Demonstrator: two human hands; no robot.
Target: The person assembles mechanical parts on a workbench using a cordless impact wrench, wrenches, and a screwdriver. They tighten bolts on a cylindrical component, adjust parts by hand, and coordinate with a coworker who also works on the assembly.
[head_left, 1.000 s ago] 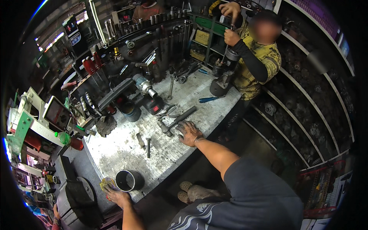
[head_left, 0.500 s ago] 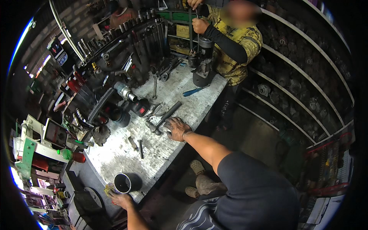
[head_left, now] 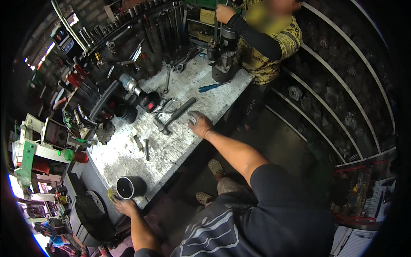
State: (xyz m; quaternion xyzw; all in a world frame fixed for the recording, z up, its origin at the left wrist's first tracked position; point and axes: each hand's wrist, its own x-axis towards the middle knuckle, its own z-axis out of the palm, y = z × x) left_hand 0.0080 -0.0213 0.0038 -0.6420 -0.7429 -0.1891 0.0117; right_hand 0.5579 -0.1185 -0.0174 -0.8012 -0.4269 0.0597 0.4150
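At the bench's near left corner, my left hand [head_left: 124, 206] has its fingers closed on a small yellowish rag [head_left: 112, 193], whose exact material is hard to make out. Right beside it, a dark hollow metal cylinder [head_left: 138, 186] lies with its open end facing left. My right hand [head_left: 200, 125] is at the bench's right edge, thumb and fingers apart, holding nothing. Just left of that hand lies a hammer [head_left: 176, 113], apart from it. A bolt [head_left: 147, 150] and a short flat metal piece [head_left: 138, 143] rest between the hammer and the cylinder.
Across the worn bench [head_left: 171, 147], a co-worker in a yellow patterned shirt [head_left: 261, 51] handles an upright motor [head_left: 224, 70]. A blue screwdriver [head_left: 214, 86], a wrench [head_left: 167, 80] and a power tool [head_left: 139, 92] lie on top. Parts shelves [head_left: 338, 85] stand right.
My right hand has lifted from lying spread on the bench and drawn slightly away from the hammer, its fingers more curled. My left hand stays by the cylinder. The whole view has shifted.
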